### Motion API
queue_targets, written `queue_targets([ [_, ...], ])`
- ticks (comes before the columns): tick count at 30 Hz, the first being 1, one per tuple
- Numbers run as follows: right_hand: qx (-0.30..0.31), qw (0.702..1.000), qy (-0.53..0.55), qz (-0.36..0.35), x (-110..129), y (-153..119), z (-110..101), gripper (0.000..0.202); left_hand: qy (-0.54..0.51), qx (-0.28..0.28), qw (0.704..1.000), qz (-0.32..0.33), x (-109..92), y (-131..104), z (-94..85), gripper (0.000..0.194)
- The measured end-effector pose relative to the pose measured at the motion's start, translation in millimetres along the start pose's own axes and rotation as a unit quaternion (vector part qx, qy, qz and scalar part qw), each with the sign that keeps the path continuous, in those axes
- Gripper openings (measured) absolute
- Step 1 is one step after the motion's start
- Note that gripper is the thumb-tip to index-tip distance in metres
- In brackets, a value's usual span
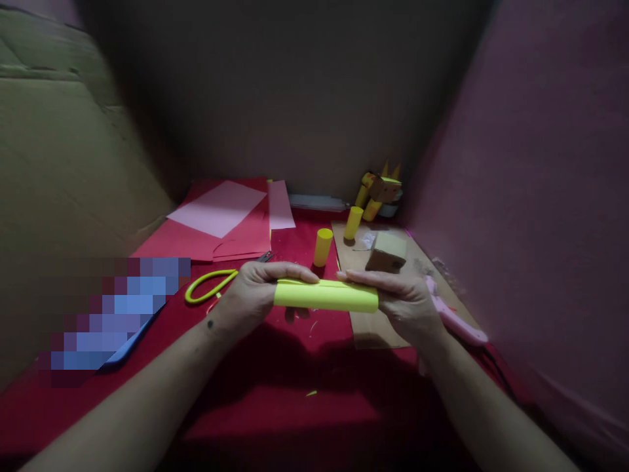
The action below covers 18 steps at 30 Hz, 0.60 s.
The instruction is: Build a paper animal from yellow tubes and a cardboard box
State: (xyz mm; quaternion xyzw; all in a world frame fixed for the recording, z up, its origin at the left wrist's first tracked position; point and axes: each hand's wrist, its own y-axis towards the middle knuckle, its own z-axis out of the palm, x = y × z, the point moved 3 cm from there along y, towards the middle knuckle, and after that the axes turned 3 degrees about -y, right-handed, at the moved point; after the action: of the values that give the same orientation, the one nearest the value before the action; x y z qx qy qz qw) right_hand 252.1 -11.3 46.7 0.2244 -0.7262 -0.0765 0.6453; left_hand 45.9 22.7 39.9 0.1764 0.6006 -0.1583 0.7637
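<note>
A yellow paper roll [327,298] lies sideways between my hands, above the red tabletop [314,367]. My left hand [255,292] grips its left end, thumb along the top edge. At the other end my right hand [407,298] is closed on the roll, its thumb and fingers near the paper's long edge. Just beyond the roll stands a short yellow paper tube [323,247], with a second yellow tube [353,223] farther back. A small cardboard box [387,252] sits behind my right hand. Yellow-handled scissors [211,286] lie beside my left hand, partly hidden by it.
Red paper sheets [196,242] and pink paper [219,206] lie at the back left. A flat cardboard piece [376,331] is under the box. A pink glue gun [459,321] lies right. A cardboard animal figure [384,189] stands behind; a blurred blue item [122,321] lies left.
</note>
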Motion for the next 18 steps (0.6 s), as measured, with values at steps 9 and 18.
queue_targets([
  [9,-0.053,0.995,-0.051,-0.061,2,-4,-3,0.032,0.066,-0.046,0.993,0.085,-13,-3,-4.0,0.02],
  [18,-0.054,0.998,-0.011,-0.043,-7,-8,-11,0.031,0.091,-0.063,0.984,0.139,-22,-4,-10.3,0.009],
])
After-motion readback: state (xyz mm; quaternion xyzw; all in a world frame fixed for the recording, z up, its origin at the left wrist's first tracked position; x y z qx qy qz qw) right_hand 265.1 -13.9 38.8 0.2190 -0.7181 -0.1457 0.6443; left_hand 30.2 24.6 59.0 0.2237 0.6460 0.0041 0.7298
